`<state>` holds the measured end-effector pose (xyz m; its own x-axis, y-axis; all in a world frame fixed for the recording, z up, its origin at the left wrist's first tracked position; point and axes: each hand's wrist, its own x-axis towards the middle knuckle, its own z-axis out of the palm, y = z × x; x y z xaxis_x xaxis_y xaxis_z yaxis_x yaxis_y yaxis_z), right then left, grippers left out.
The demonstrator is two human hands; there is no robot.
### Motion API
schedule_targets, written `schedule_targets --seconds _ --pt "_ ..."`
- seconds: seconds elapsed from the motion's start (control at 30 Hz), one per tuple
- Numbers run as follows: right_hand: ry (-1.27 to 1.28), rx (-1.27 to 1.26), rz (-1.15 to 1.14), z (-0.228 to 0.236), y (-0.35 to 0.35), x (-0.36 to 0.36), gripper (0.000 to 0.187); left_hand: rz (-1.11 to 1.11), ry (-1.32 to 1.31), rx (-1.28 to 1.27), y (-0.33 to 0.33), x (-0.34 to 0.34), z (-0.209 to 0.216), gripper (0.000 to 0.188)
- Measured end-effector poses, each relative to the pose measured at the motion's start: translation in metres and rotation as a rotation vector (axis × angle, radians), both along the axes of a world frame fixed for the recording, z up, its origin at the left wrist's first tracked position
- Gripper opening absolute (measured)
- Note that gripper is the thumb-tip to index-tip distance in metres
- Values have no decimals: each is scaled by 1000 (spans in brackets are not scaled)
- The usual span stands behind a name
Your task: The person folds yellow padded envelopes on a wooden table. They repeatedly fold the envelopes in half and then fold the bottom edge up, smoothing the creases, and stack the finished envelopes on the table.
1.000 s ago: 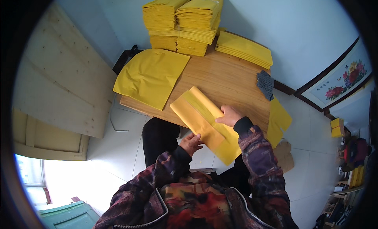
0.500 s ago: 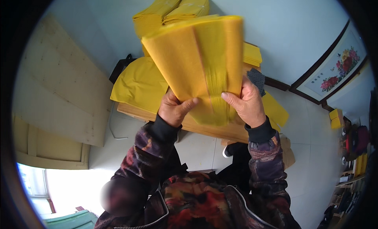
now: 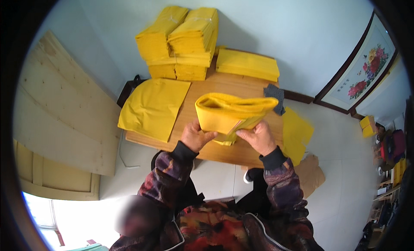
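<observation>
Matt papery bundle (image 3: 215,123), smth wd tabletop (image 3: 224,154)

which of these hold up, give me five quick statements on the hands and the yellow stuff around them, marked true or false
1. The left hand and the right hand both grip the folded yellow piece. True.
2. The tied yellow stacks stand under the table. False: they stand on it, at the back.
3. A wide yellow sheet lies at the table's left side. True.
4. The grey piece is at the table's left edge. False: it is at the right edge.
5. The framed picture shows flowers. True.
</observation>
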<state>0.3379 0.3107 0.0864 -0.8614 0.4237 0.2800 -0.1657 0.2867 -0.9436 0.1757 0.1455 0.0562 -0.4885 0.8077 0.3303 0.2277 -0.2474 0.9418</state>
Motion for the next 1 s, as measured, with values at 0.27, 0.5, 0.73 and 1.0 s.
schedule_targets --seconds 0.27,0.5,0.73,1.0 --pt "60 -69 -1 6 -4 -9 22 -102 -230 50 9 1 12 28" --pt "68 -143 2 23 -1 -22 19 -90 -358 106 16 -8 28 23" --pt "-3 -64 -24 3 0 -28 21 -43 -474 -42 17 -13 10 21" --pt "-59 1 40 -4 15 -18 38 25 -762 192 22 -17 11 21"
